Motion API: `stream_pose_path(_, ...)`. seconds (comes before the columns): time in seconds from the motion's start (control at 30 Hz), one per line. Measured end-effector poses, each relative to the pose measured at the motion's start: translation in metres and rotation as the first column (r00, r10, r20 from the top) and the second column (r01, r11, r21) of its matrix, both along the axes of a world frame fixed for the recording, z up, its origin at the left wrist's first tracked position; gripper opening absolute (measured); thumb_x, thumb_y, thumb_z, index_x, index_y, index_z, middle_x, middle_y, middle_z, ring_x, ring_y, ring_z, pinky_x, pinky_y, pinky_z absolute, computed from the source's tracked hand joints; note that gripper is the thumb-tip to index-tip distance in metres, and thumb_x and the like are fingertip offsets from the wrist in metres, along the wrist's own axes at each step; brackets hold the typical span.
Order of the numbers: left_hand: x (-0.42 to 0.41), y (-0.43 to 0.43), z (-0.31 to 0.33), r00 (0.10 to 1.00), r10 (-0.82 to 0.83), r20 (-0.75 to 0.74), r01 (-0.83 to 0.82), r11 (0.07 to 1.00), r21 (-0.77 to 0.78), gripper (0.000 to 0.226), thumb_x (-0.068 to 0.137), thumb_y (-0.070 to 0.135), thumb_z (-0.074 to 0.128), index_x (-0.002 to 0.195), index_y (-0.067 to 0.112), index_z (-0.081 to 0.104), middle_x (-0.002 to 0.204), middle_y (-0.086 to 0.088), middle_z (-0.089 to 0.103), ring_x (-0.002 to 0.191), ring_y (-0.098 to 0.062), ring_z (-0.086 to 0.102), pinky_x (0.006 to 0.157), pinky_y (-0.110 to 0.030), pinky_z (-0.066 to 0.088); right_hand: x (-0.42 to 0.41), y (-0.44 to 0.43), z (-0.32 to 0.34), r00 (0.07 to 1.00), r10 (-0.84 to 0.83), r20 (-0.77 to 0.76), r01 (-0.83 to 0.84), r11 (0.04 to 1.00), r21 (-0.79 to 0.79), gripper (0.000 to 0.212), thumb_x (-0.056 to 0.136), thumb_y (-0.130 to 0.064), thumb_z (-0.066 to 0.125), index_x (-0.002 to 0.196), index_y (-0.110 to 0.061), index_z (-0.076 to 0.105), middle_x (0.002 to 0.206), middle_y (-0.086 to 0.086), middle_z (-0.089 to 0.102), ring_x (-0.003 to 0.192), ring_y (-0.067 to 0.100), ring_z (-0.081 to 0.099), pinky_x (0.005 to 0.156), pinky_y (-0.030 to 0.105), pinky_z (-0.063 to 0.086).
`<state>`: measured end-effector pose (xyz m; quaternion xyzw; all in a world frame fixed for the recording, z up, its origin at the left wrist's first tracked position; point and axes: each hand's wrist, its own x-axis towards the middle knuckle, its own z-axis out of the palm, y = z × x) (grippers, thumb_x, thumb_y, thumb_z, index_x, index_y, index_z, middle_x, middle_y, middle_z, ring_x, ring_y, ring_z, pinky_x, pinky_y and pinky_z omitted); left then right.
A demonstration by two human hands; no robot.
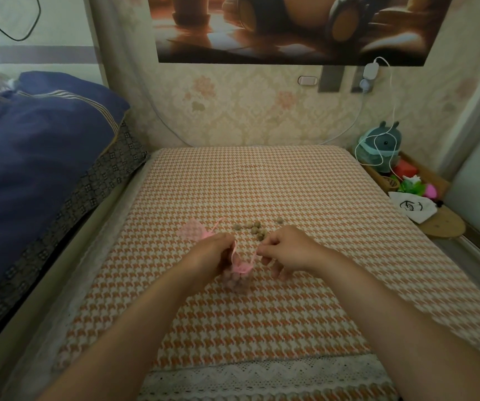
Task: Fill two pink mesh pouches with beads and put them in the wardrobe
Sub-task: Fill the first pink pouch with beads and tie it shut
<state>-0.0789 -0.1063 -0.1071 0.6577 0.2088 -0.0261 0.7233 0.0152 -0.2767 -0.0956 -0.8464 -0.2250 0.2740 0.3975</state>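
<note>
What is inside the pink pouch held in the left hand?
Roundish brown beads show through the mesh of the pouch, gripped by the left hand. The right hand pinches its drawstring. The left hand covers part of the pouch, so how full it is cannot be seen.

Two bare arms reach in from the bottom and point toward each other. The left arm goes up and to the right, and the right arm goes up and to the left. The two hands are close together, with a small gap between them. The left hand shows its back, and it curls round the top of a pink pouch. The right hand shows its back too. Its thumb and first fingers pinch a pink string that runs to the pouch, and its other fingers curl down under the hand
</note>
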Motion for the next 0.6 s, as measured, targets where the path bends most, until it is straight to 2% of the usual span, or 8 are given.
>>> stream_pose_path(0.1,-0.002,-0.001,-0.003,0.993,-0.119,-0.014,0.119,0.988,0.099,0.030,0.102,0.028,0.048,0.077,0.015,0.058,0.067,-0.003,0.054,0.055,-0.014,0.047,0.049,-0.027,0.038,-0.005,0.010,-0.002,0.996,0.006,0.087,-0.009,0.999,0.036,0.013,0.101,-0.019,0.063,0.093,-0.016,0.073,0.089,0.006,0.073,0.056,0.017,0.069,0.047,0.028,0.054)
stream_pose_path(0.17,-0.004,-0.002,-0.004,0.980,-0.192,-0.049,0.198,0.968,0.155,0.029,0.103,0.028,0.047,0.080,0.015,0.059,0.070,0.001,0.051,0.061,-0.011,0.044,0.055,-0.023,0.037,-0.007,0.014,-0.002,0.991,-0.007,0.133,-0.001,0.999,0.054,0.011,0.099,-0.018,0.067,0.095,-0.018,0.077,0.082,0.005,0.074,0.052,0.011,0.067,0.046,0.025,0.053)
stream_pose_path(0.23,-0.004,-0.002,-0.006,0.965,-0.250,-0.077,0.261,0.947,0.187,0.030,0.102,0.029,0.048,0.089,0.008,0.064,0.081,-0.004,0.060,0.072,-0.012,0.048,0.068,-0.024,0.040,-0.009,0.017,-0.003,0.988,-0.015,0.154,0.006,0.998,0.059,0.010,0.096,-0.017,0.069,0.094,-0.018,0.079,0.075,0.003,0.074,0.050,0.010,0.065,0.046,0.025,0.053)
stream_pose_path(0.27,-0.004,-0.002,-0.007,0.964,-0.255,-0.081,0.266,0.946,0.187,0.033,0.102,0.030,0.049,0.099,0.003,0.068,0.093,-0.009,0.068,0.081,-0.015,0.052,0.075,-0.027,0.041,-0.010,0.018,-0.004,0.987,-0.026,0.156,0.016,0.998,0.062,0.009,0.095,-0.016,0.071,0.092,-0.018,0.079,0.073,0.003,0.074,0.050,0.011,0.065,0.046,0.025,0.053)
stream_pose_path(0.33,-0.005,-0.003,-0.005,0.968,-0.242,-0.071,0.250,0.955,0.161,0.036,0.102,0.030,0.049,0.111,0.003,0.070,0.112,-0.009,0.073,0.093,-0.016,0.061,0.083,-0.026,0.044,-0.011,0.020,-0.004,0.988,-0.066,0.137,0.055,0.995,0.083,0.007,0.092,-0.014,0.073,0.087,-0.019,0.077,0.071,0.006,0.075,0.050,0.014,0.065,0.044,0.026,0.052)
stream_pose_path(0.47,-0.004,-0.002,-0.004,0.974,-0.219,-0.066,0.225,0.968,0.112,0.033,0.100,0.031,0.053,0.109,0.007,0.073,0.108,-0.008,0.075,0.103,-0.019,0.067,0.093,-0.031,0.049,-0.012,0.020,-0.002,0.992,-0.114,0.052,0.106,0.986,0.129,0.007,0.090,-0.005,0.071,0.090,-0.011,0.075,0.082,0.019,0.077,0.049,0.016,0.064,0.041,0.024,0.049)
stream_pose_path(0.6,-0.004,0.000,-0.004,0.990,-0.122,-0.078,0.131,0.983,0.127,0.028,0.095,0.034,0.062,0.097,0.012,0.078,0.106,-0.018,0.073,0.092,-0.026,0.063,0.084,-0.038,0.048,-0.014,0.018,0.001,0.994,-0.005,-0.113,0.019,0.993,0.117,0.024,0.097,0.000,0.055,0.107,-0.002,0.077,0.086,0.017,0.075,0.055,0.017,0.067,0.049,0.029,0.056)
